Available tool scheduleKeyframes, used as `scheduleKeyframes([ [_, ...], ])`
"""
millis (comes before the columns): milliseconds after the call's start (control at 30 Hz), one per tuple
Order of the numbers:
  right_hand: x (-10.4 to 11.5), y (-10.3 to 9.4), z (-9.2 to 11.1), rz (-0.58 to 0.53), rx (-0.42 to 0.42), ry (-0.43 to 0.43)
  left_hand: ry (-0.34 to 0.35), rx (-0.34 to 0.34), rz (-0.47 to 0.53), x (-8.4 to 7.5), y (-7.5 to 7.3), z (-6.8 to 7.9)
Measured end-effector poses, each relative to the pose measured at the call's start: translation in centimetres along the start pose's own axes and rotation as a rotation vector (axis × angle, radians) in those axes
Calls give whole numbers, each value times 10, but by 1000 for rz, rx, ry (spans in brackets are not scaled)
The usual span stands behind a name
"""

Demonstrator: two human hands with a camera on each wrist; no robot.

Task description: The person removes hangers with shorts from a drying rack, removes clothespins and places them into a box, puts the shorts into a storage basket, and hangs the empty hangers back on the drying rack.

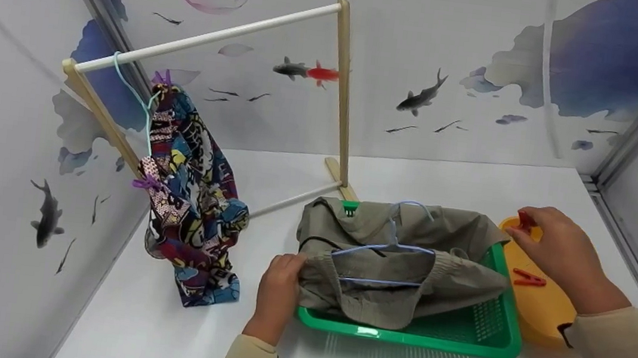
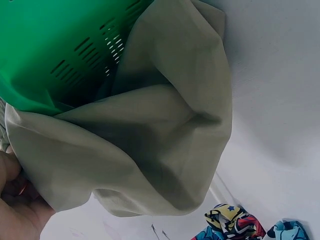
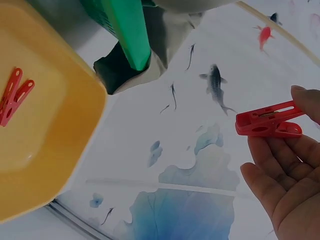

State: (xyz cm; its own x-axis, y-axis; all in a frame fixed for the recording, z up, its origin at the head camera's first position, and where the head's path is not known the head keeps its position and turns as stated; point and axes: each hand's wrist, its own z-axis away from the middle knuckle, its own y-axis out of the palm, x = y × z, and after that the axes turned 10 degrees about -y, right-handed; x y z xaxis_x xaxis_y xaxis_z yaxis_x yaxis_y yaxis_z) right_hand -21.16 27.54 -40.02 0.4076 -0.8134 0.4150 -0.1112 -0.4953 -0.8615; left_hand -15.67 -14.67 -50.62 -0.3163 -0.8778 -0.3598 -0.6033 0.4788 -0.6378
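Note:
Grey-khaki trousers (image 1: 463,279) with a gathered waistband lie draped over a green basket (image 1: 409,337). A light-blue hanger (image 1: 392,246) sits in their waist opening. At the basket's left side my left hand (image 1: 277,288) grips the edge of the trousers; its fingertips are partly hidden. My right hand (image 1: 563,252) is raised over a yellow tub (image 1: 543,316) and pinches a red clothespin (image 3: 270,120) between thumb and fingers. Another red clothespin (image 1: 528,278) lies inside the tub.
A wooden rack with a white rail (image 1: 209,38) stands behind the basket. From its left end a patterned garment (image 1: 192,188) hangs on a mint hanger (image 1: 131,85), with purple clothespins (image 1: 149,182) on it. Printed wall panels (image 1: 480,131) enclose the white table (image 1: 168,342).

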Motion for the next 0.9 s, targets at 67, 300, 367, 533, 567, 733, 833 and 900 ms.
scheduleKeyframes([
  [67,-4,1,-2,-2,20,10,2,0,2,0,0,0],
  [300,-19,4,-10,2,105,35,-14,13,14,1,-1,1],
  [367,-24,5,-12,0,141,56,-22,23,16,1,-1,1],
  [533,-37,10,-15,43,197,54,-15,16,14,0,-1,1],
  [567,-38,11,-15,53,204,50,-12,12,15,0,-1,1],
  [733,-47,14,-17,63,260,70,-14,16,29,0,-2,1],
  [833,-53,14,-17,52,296,99,-13,19,27,1,-2,1],
  [900,-58,15,-17,46,314,114,-11,14,24,1,-2,1],
])
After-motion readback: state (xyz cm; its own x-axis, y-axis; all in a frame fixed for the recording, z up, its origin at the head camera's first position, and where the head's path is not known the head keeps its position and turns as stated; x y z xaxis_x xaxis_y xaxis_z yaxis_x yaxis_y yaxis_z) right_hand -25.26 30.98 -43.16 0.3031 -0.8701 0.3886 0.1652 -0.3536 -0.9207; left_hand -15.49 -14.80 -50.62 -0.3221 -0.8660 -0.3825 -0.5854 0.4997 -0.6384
